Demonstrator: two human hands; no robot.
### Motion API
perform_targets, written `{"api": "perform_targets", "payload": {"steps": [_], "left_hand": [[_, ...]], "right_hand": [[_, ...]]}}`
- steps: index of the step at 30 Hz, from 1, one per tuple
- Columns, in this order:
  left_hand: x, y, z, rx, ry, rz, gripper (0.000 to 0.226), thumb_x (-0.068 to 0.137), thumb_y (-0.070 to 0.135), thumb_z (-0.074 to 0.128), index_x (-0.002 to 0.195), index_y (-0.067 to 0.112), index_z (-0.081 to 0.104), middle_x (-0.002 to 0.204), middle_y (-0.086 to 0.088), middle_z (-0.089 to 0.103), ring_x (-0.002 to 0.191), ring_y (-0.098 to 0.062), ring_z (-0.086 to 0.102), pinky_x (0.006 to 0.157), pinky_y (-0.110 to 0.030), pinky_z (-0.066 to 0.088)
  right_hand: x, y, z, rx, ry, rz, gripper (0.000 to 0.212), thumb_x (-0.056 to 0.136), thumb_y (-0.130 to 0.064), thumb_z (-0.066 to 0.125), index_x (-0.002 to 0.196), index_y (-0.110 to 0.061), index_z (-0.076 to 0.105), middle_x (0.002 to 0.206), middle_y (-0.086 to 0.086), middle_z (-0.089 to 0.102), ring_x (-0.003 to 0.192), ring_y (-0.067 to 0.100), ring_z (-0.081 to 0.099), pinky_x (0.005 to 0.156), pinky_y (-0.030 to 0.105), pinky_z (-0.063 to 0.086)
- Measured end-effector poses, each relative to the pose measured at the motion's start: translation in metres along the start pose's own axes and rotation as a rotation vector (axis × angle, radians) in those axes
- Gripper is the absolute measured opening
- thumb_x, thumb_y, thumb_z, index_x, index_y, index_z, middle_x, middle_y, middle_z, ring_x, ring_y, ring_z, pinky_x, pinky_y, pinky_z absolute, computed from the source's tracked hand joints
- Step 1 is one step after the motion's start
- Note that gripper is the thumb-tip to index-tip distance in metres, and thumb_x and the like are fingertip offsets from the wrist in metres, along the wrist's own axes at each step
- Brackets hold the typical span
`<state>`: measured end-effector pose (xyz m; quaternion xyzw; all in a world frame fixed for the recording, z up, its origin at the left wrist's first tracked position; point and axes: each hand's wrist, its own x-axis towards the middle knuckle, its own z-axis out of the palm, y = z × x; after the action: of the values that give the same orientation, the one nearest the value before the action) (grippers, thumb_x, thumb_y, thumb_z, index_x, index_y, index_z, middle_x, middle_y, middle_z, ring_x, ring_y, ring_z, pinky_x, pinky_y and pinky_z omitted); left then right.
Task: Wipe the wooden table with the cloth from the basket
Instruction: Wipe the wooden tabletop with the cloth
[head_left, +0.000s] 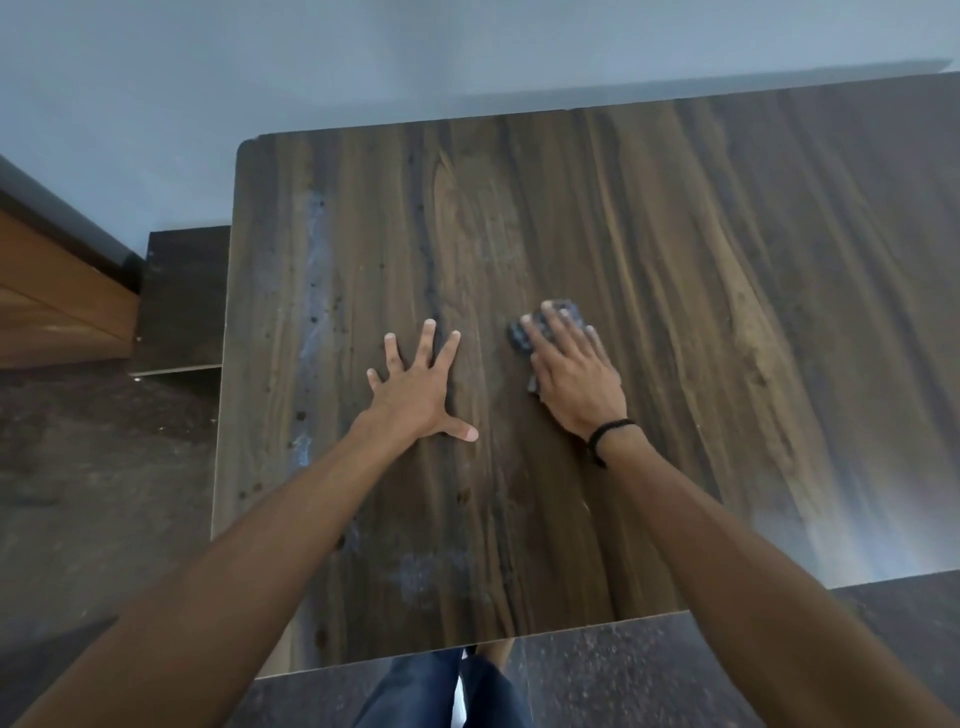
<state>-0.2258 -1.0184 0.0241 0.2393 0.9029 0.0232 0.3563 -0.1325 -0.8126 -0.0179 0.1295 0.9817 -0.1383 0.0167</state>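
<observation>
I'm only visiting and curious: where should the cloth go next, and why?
Probably slide the right hand, which presses the cloth flat, leftward toward the pale streak near the left edge of the table; that mark looks unwiped. The left hand, spread flat between them, may need lifting first.

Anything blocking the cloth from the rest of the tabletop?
Only the left hand, spread flat on the wooden table just left of the cloth, which the right hand presses down. It blocks a leftward sweep. Toward the right and far edges nothing visible stands in the way.
</observation>
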Motion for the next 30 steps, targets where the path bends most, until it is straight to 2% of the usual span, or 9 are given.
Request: {"api": "perform_targets", "payload": {"steps": [2, 6, 10, 14, 17, 21, 25, 28, 30], "left_hand": [[0.002, 0.002, -0.002, -0.004, -0.014, -0.003, 0.141, 0.062, 0.065, 0.082, 0.154, 0.037, -0.021, 0.157, 0.007, -0.038, 0.144, -0.047, -0.025, 0.113, -0.072, 0.007], [0.015, -0.006, -0.016, -0.012, 0.023, -0.047, 0.145, 0.058, 0.069, 0.082, 0.154, 0.035, -0.021, 0.156, 0.005, -0.04, 0.144, -0.046, -0.027, 0.114, -0.07, 0.003], [0.037, -0.014, -0.043, -0.019, 0.04, -0.056, 0.145, 0.059, 0.069, 0.082, 0.154, 0.036, -0.022, 0.156, 0.005, -0.041, 0.144, -0.044, -0.029, 0.115, -0.069, 0.0], [0.055, -0.019, -0.057, -0.004, 0.011, -0.037, 0.144, 0.06, 0.063, 0.084, 0.153, 0.038, -0.023, 0.155, 0.006, -0.042, 0.144, -0.043, -0.029, 0.115, -0.069, 0.002], [0.06, -0.022, -0.059, -0.007, -0.024, -0.022, 0.144, 0.061, 0.061, 0.085, 0.152, 0.039, -0.024, 0.156, 0.006, -0.04, 0.143, -0.044, -0.03, 0.114, -0.07, 0.002], [0.064, -0.019, -0.059, 0.026, -0.024, -0.031, 0.145, 0.06, 0.062, 0.085, 0.152, 0.038, -0.024, 0.157, 0.004, -0.039, 0.144, -0.045, -0.028, 0.115, -0.069, 0.001], [0.082, -0.024, -0.073, 0.038, 0.022, -0.028, 0.144, 0.058, 0.069, 0.082, 0.154, 0.036, -0.021, 0.158, 0.003, -0.036, 0.145, -0.043, -0.028, 0.116, -0.068, -0.001], [0.1, -0.024, -0.092, 0.021, 0.024, -0.054, 0.145, 0.057, 0.069, 0.082, 0.154, 0.036, -0.021, 0.158, 0.003, -0.037, 0.145, -0.042, -0.028, 0.116, -0.067, -0.001], [0.11, -0.029, -0.105, 0.02, 0.026, -0.06, 0.146, 0.056, 0.068, 0.083, 0.154, 0.037, -0.02, 0.158, 0.004, -0.036, 0.145, -0.042, -0.028, 0.116, -0.067, -0.002]], "right_hand": [[0.009, -0.014, 0.002, 0.018, 0.067, 0.216, 0.053, 0.107, -0.032, 0.028, 0.159, -0.029, 0.017, 0.168, 0.002, 0.008, 0.155, 0.021, 0.004, 0.125, 0.045, 0.007], [0.011, -0.014, 0.002, -0.049, -0.056, -0.212, 0.053, 0.107, -0.036, 0.027, 0.159, -0.035, 0.015, 0.167, -0.004, 0.007, 0.154, 0.018, 0.003, 0.123, 0.039, -0.001], [0.036, -0.017, 0.001, 0.016, 0.07, 0.165, 0.053, 0.107, -0.031, 0.03, 0.159, -0.028, 0.02, 0.167, 0.003, 0.01, 0.154, 0.022, 0.006, 0.126, 0.045, 0.006], [0.041, -0.01, -0.001, -0.039, -0.04, -0.195, 0.053, 0.108, -0.036, 0.028, 0.159, -0.035, 0.016, 0.167, -0.004, 0.009, 0.154, 0.018, 0.005, 0.125, 0.04, 0.003], [0.071, -0.007, -0.005, 0.019, 0.053, 0.127, 0.053, 0.107, -0.033, 0.029, 0.159, -0.03, 0.018, 0.168, 0.002, 0.01, 0.154, 0.022, 0.006, 0.125, 0.047, 0.008], [0.08, -0.014, -0.002, -0.04, -0.071, -0.244, 0.054, 0.107, -0.037, 0.027, 0.159, -0.035, 0.014, 0.168, -0.004, 0.006, 0.155, 0.019, 0.002, 0.124, 0.043, 0.004], [0.114, -0.005, -0.009, 0.016, 0.06, 0.147, 0.055, 0.106, -0.033, 0.031, 0.159, -0.03, 0.018, 0.168, 0.002, 0.008, 0.154, 0.023, 0.005, 0.125, 0.049, 0.009], [0.112, -0.015, -0.004, -0.034, -0.057, -0.202, 0.055, 0.107, -0.037, 0.029, 0.159, -0.034, 0.014, 0.168, -0.002, 0.005, 0.154, 0.02, 0.002, 0.124, 0.042, 0.002], [0.125, -0.006, -0.007, -0.026, -0.031, -0.186, 0.053, 0.107, -0.037, 0.027, 0.159, -0.036, 0.016, 0.168, -0.004, 0.007, 0.154, 0.018, 0.004, 0.123, 0.04, 0.001]]}}
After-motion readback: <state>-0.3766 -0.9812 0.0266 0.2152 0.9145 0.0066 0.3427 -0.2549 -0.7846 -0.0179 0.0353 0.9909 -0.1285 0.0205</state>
